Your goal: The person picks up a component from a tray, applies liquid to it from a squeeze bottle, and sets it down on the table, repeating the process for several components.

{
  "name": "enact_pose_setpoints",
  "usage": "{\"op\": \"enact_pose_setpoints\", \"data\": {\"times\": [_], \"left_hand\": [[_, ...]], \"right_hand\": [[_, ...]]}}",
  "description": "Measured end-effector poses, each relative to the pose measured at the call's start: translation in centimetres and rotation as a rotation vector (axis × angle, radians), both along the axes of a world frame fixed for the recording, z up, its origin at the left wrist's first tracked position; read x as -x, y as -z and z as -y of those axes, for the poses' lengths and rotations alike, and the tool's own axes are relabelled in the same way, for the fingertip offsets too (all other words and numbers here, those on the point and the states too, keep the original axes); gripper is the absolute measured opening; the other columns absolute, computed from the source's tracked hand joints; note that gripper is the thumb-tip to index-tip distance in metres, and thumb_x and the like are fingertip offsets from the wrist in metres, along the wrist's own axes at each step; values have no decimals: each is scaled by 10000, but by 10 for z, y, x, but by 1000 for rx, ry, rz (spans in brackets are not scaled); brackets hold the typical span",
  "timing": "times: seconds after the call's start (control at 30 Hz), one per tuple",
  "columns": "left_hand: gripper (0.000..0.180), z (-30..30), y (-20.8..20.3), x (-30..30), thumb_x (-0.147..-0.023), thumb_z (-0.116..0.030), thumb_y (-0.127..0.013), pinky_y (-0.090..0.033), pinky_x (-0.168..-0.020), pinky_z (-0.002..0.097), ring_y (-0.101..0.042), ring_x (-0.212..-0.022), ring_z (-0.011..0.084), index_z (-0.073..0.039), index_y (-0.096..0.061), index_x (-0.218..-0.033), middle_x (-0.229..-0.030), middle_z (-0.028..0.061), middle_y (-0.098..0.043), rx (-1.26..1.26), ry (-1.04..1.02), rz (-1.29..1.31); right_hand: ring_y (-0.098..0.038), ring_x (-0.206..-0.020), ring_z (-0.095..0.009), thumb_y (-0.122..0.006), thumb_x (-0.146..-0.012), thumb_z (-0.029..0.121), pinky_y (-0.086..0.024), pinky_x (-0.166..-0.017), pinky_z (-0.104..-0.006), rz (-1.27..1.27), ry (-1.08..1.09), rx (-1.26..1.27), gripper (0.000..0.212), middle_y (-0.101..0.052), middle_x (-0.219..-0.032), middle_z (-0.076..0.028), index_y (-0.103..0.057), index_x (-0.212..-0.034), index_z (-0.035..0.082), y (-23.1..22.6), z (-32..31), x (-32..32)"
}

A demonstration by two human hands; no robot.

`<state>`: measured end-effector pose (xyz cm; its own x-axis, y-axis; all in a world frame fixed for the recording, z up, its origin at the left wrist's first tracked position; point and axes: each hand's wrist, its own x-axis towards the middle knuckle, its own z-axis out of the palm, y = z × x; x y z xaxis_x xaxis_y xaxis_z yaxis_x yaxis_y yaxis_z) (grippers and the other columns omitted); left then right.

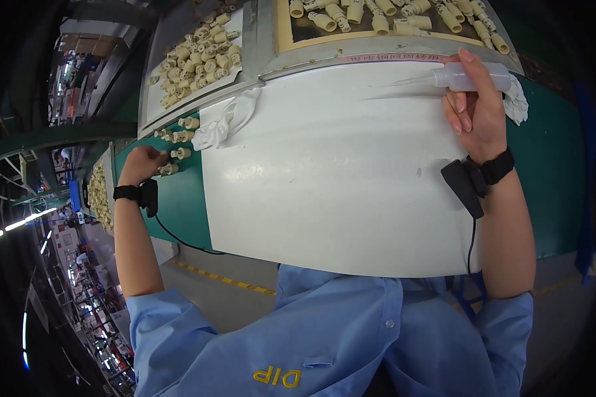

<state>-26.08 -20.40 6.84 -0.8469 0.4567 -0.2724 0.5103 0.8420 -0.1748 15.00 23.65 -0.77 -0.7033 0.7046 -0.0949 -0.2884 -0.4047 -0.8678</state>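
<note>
My right hand (478,109) is closed round a translucent squeeze bottle (463,77), held on its side over the far right of the white sheet. Its long thin nozzle (404,82) points left. At the far left, my left hand (141,165) has its fingers drawn together at a small beige cylindrical part, which they mostly hide. Beside those fingers, several similar beige parts (181,153) with metal ends lie on the green mat (185,205). A crumpled white cloth (226,120) lies just right of them.
A white sheet (338,178) covers the middle of the bench. Beyond it stand a tray heaped with beige parts (202,61) and a framed tray (351,47) holding more. Another white cloth (516,100) lies behind the bottle. A cable (179,239) runs from my left wrist.
</note>
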Motion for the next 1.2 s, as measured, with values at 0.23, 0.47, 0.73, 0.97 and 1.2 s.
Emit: {"op": "enact_pose_setpoints", "data": {"times": [0.23, 0.47, 0.73, 0.97, 1.2], "left_hand": [[390, -3, -10, 3, -875, -362, -729, -536, -758, 422, -711, -836, 329, -15, -693, -1048, -875, 167, -727, -187, -15, -73], [329, 0, 0, 1, -857, -328, -753, -532, -750, 425, -691, -823, 323, -68, -702, -1052, -838, 143, -695, -97, 71, -55], [234, -6, -20, -11, -891, -211, -723, -521, -802, 434, -679, -876, 316, -73, -719, -1080, -947, 128, -701, -298, 300, -281], [163, -17, -8, -23, -913, -121, -674, -515, -826, 412, -656, -933, 333, -38, -731, -1040, -979, 138, -677, -162, 395, -277], [174, -74, -44, -35, -906, -103, -679, -518, -844, 401, -654, -961, 332, -37, -728, -1058, -967, 141, -668, -506, 358, -240]], "right_hand": [[-301, -345, -75, -560, -1023, 363, -319, -365, -231, 13, 8, 17, 360, -410, -509, 17, -664, -1076, 22, 1, -1, -1], [-299, -345, -75, -555, -1025, 359, -321, -369, -231, 1, 2, 19, 350, -406, -511, 17, -656, -1073, 28, 0, 0, 0], [-339, -349, -90, -648, -976, 337, -318, -378, -253, -58, -38, 11, 260, -466, -528, 15, -632, -906, 87, 1, -2, -2], [-336, -345, -87, -651, -974, 337, -312, -371, -256, -56, -42, 4, 261, -452, -515, 20, -630, -910, 85, 2, -3, -1], [-297, -340, -83, -570, -1018, 352, -312, -361, -243, 17, 9, 3, 330, -409, -499, 16, -647, -1042, 32, -2, 0, 0]]}}
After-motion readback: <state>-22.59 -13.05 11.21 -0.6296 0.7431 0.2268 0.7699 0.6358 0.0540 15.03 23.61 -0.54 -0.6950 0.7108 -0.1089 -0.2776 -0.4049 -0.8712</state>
